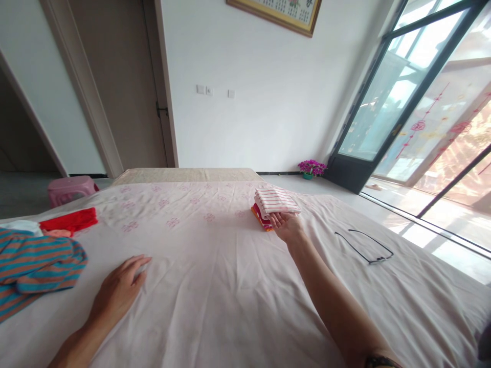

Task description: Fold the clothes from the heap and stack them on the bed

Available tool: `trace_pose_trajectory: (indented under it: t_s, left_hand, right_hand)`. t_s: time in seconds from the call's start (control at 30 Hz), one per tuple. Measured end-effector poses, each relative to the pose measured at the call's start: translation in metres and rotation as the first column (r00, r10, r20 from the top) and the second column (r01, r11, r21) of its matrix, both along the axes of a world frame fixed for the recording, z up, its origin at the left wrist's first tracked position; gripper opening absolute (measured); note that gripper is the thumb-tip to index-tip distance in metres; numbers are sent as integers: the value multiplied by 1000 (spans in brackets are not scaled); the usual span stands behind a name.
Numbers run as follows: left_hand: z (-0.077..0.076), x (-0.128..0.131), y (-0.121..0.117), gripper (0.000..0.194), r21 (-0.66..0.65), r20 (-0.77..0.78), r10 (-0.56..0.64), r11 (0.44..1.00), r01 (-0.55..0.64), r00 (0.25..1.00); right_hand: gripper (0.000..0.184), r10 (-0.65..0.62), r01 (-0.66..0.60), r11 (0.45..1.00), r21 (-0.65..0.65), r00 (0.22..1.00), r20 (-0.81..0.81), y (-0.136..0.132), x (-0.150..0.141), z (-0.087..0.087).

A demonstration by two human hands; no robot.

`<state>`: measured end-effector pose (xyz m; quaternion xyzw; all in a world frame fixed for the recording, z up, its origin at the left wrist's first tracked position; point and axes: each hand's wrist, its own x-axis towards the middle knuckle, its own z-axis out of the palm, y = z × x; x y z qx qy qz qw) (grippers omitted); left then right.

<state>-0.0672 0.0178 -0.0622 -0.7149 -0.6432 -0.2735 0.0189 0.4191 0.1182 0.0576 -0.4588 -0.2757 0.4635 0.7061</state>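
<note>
My right hand (286,225) reaches far across the bed, palm turned up and fingers apart, touching the near edge of a small stack of folded clothes (274,203). The stack's top piece is white with thin red stripes, and red and orange pieces lie beneath it. My left hand (118,291) lies flat on the pale pink sheet (215,276) with its fingers stretched out, holding nothing. To its left sits a crumpled garment with teal and brown stripes (36,268).
A red cloth (71,220) and a white piece (21,226) lie at the bed's far left. A thin black wire hanger (364,245) rests on the sheet to the right. A pink stool (69,188), a door, a purple flower pot (311,168) and glass doors stand beyond.
</note>
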Motion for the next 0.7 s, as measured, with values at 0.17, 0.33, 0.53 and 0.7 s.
trace_pose_trajectory:
  t_s: [0.17, 0.33, 0.53, 0.7]
  left_hand:
    - [0, 0, 0, 40, 8, 5, 1, 1000, -1, 1000]
    - [2, 2, -2, 40, -20, 13, 1, 1000, -1, 1000]
    - [8, 6, -5, 39, -12, 15, 3, 1000, -3, 1000]
    - [11, 8, -6, 39, -21, 12, 14, 1000, -14, 1000]
  right_hand:
    - [21, 131, -132, 991, -19, 989, -65, -20, -16, 7]
    - [31, -122, -3, 972, 235, 848, 515, 10, -10, 47]
    - [54, -91, 60, 994, 88, 58, 994, 63, 3, 55]
    - [56, 180, 27, 984, -179, -44, 983, 88, 11, 22]
